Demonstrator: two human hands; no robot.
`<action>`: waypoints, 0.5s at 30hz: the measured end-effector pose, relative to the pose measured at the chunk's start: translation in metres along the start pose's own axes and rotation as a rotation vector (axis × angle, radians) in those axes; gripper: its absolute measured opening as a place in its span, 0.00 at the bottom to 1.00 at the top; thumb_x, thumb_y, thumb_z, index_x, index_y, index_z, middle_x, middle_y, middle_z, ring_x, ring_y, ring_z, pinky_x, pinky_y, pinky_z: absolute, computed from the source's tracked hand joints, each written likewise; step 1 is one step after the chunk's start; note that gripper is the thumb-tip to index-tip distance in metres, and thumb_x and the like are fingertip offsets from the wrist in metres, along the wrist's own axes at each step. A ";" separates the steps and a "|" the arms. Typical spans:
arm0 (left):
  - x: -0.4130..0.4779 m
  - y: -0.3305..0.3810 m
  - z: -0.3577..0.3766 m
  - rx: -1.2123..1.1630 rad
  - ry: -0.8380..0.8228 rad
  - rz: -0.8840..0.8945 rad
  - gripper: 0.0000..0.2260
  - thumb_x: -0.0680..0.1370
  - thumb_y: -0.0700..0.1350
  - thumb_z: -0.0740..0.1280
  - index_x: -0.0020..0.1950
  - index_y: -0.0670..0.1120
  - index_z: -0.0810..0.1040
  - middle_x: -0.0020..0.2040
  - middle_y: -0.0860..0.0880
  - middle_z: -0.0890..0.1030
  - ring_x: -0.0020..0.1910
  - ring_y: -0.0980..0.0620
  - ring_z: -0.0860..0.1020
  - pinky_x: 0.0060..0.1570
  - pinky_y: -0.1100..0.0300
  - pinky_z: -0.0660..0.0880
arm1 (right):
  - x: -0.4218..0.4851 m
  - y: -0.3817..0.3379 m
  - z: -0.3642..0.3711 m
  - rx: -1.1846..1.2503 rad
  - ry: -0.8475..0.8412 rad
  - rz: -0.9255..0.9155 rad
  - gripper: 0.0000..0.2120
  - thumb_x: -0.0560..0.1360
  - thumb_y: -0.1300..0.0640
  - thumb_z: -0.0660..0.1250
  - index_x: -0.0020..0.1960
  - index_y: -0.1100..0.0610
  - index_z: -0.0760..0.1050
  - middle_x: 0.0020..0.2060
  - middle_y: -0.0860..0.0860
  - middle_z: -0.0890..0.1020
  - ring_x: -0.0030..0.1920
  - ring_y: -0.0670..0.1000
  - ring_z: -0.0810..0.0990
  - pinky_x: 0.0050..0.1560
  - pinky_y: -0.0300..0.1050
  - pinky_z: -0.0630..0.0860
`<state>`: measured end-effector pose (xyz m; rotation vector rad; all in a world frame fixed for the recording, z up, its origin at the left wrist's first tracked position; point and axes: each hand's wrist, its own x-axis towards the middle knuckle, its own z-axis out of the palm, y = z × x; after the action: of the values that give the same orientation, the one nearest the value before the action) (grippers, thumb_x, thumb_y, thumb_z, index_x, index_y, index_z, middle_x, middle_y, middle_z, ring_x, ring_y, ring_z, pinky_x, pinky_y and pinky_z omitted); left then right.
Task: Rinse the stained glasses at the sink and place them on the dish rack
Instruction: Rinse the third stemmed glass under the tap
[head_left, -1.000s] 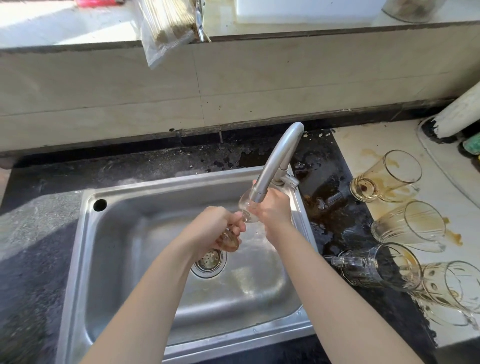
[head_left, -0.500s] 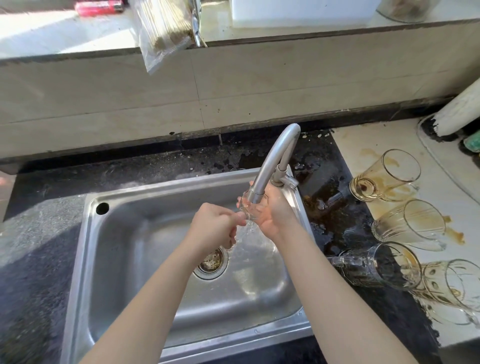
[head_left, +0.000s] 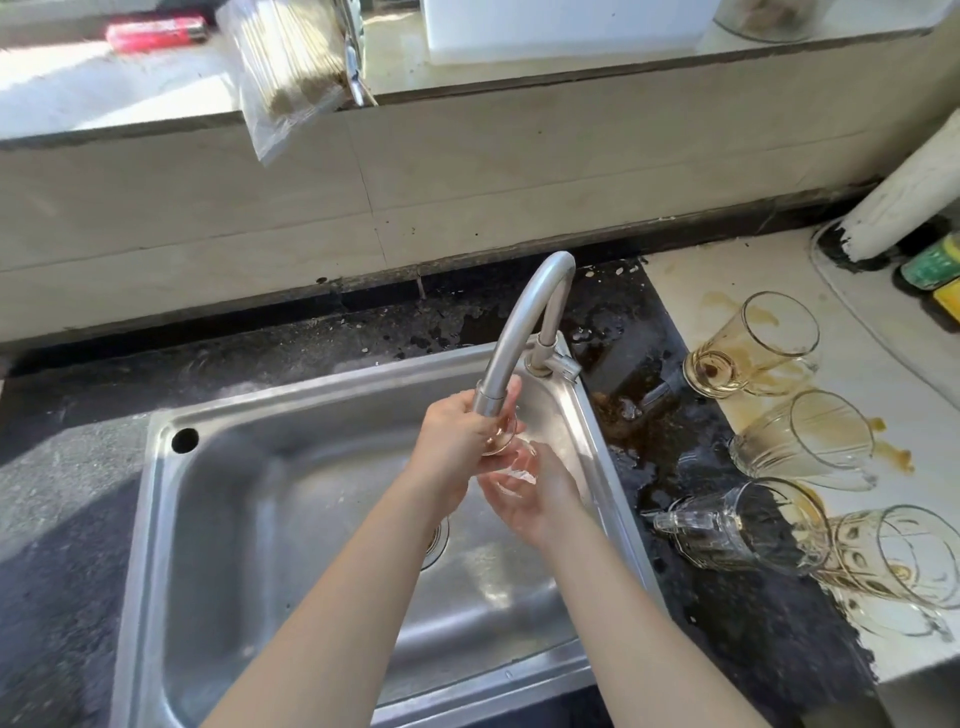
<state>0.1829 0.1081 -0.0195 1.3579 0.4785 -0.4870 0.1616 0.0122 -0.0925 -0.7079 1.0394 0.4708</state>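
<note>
Over the steel sink (head_left: 171, 519), under the spout of the curved faucet (head_left: 522, 322), both hands hold one clear glass (head_left: 511, 465), which is tilted. My left hand (head_left: 454, 447) grips its upper end right at the spout. My right hand (head_left: 535, 493) lies palm up below, fingers curled round the lower end. On the counter to the right, several stained glasses lie on their sides: a brown-stained tumbler (head_left: 753, 340), a second tumbler (head_left: 805, 447), a clear handled mug (head_left: 737, 525) and a patterned mug (head_left: 893, 566). No dish rack is in view.
Brown liquid is spilled on the dark counter (head_left: 623, 410) between sink and glasses. A white pipe (head_left: 909, 197) and small bottles (head_left: 935, 270) stand at the far right. A plastic bag (head_left: 285, 78) hangs over the window ledge beside a red lighter (head_left: 156, 34).
My left hand has risen to the spout with the glass's end. My right hand has dropped from beside the spout to below it, palm up. The glass has tipped between them.
</note>
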 end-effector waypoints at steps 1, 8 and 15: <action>-0.001 -0.001 0.002 -0.021 -0.046 0.005 0.12 0.76 0.48 0.70 0.37 0.44 0.73 0.28 0.50 0.73 0.28 0.53 0.72 0.33 0.62 0.78 | -0.001 -0.001 -0.001 0.020 0.004 0.004 0.10 0.78 0.53 0.62 0.46 0.60 0.74 0.39 0.58 0.78 0.29 0.54 0.80 0.30 0.43 0.80; 0.005 0.011 0.002 0.141 0.069 0.024 0.16 0.77 0.43 0.69 0.30 0.47 0.71 0.26 0.50 0.70 0.21 0.54 0.66 0.23 0.66 0.67 | -0.007 -0.005 -0.005 0.065 -0.121 0.011 0.15 0.73 0.49 0.71 0.47 0.59 0.72 0.45 0.60 0.78 0.37 0.56 0.80 0.32 0.42 0.80; -0.003 0.001 0.013 0.645 0.390 0.392 0.18 0.75 0.56 0.61 0.34 0.43 0.75 0.34 0.45 0.80 0.38 0.42 0.78 0.42 0.50 0.74 | -0.003 -0.008 0.001 0.035 -0.064 -0.008 0.12 0.75 0.49 0.67 0.43 0.57 0.70 0.44 0.59 0.77 0.32 0.53 0.77 0.28 0.40 0.76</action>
<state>0.1814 0.0959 -0.0148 2.1340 0.3645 -0.0357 0.1659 0.0071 -0.0875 -0.6616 0.9825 0.4648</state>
